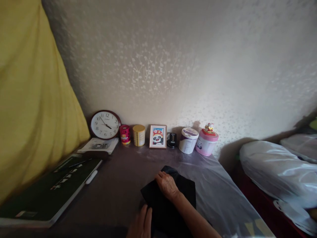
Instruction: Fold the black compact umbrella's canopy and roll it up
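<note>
A piece of black cloth [173,211], possibly a garment, lies partly folded on the table right in front of me. My right hand [166,185] is on its far part, fingers curled down and closed on the fabric near the upper left edge. The fingertips are partly hidden beneath the hand. At the bottom of the view, my left hand [141,223] rests along the cloth's left edge with fingers stretched out, slightly blurred. The cloth's near end runs out of the picture.
A dark green board [64,188] with a white marker [91,177] lies left. Along the wall stand a clock [105,124], a red can [125,135], a yellow-lidded can [139,136], a framed panda picture [158,136] and two tubs [188,141]. White plastic bags [277,165] sit right.
</note>
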Tool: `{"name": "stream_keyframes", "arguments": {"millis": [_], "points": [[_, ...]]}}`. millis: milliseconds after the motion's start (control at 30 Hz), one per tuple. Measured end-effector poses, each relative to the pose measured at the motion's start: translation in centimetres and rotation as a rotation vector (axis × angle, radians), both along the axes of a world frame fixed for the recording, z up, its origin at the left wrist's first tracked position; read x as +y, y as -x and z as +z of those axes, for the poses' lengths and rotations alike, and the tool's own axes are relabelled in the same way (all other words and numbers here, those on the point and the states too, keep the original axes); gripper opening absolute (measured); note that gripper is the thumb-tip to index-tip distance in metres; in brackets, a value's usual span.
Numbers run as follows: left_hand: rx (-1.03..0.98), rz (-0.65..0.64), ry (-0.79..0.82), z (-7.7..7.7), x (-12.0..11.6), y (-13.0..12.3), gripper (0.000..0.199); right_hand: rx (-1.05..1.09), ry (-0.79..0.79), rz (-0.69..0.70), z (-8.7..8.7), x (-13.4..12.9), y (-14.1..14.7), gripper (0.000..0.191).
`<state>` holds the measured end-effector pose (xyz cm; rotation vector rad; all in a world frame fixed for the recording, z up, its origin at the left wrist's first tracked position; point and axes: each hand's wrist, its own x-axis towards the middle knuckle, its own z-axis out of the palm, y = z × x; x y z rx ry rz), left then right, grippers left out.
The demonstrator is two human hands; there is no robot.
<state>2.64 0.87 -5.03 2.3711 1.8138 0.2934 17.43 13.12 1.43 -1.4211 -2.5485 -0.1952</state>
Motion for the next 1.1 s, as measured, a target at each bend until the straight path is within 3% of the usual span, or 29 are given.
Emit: {"name": "stream_keyframes", "arguments": {"millis": [167,333,533,633,767,967,1100], "points": [[-0.005,-0.342,-0.182,1.1,1.9,0.0,0.075,0.009,0.016,0.001,0.0,0.1,0.0,0.018],[0.101,-0.263,-0.475,-1.6,2.8,-1.4,0.077,0.131,0.03,0.004,0.1,-0.3,-0.5,0.021],[0.15,-0.235,-0.812,-3.8,3.2,-2.0,0.057,0.307,0.03,0.234,-0.8,-3.0,-1.8,0.022],[0.11,-0.171,-0.803,-3.9,3.1,-2.6,0.057,0.321,0.025,0.27,-1.5,-3.0,-2.6,0.023],[0.091,-0.117,-0.733,-4.1,2.7,-3.2,0.071,0.311,0.02,0.2,-1.5,-0.8,-3.8,0.024],[0.124,-0.09,-0.563,-4.4,2.3,-3.3,0.076,0.152,0.067,-0.002,-1.4,3.2,-5.6,0.03],[0.152,-0.065,-0.404,-3.9,2.0,-3.7,0.075,0.098,0.086,-0.149,-1.4,4.4,-6.7,0.027]]}}
